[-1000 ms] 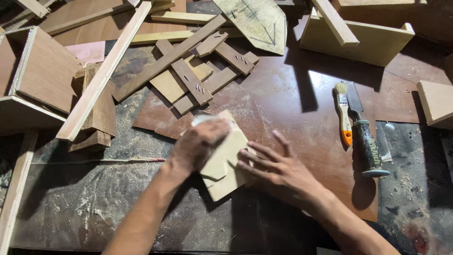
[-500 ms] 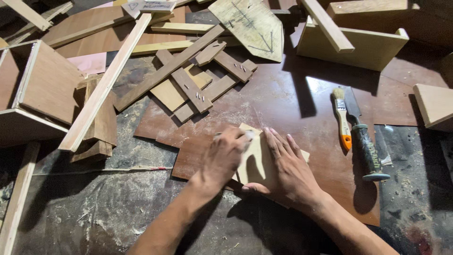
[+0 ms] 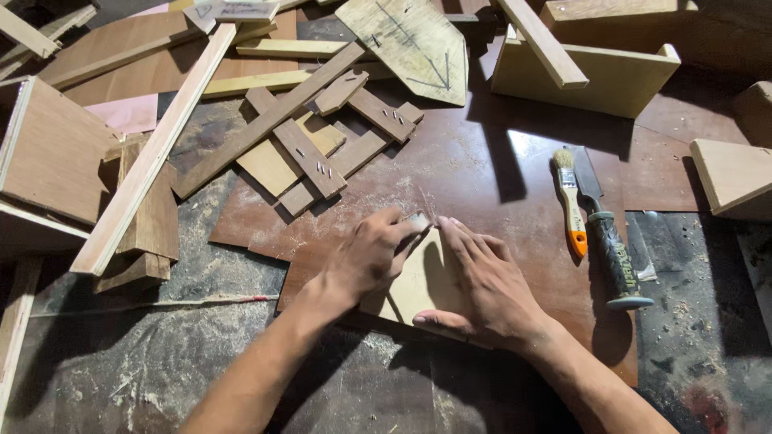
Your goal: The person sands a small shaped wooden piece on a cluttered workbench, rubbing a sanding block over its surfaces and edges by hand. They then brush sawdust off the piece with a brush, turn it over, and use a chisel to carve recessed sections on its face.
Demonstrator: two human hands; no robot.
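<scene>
A: What lay on the desk point(image 3: 121, 378)?
B: A brown board point(image 3: 490, 185), sawdust over it.
A: And the hands?
B: Left hand point(image 3: 371, 259) and right hand point(image 3: 482, 281) lay flat, fingers spread, apparently steadying a pale wood piece point(image 3: 418, 285) near the middle.

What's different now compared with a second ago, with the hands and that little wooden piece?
The small pale plywood piece, earlier lifted and tilted in the left hand, now lies flat on the reddish-brown board, shifted rightward. Both hands press on it, the right hand now covering its right side. The orange-handled paintbrush, the dark-handled file and the scattered wood scraps stayed put.
</scene>
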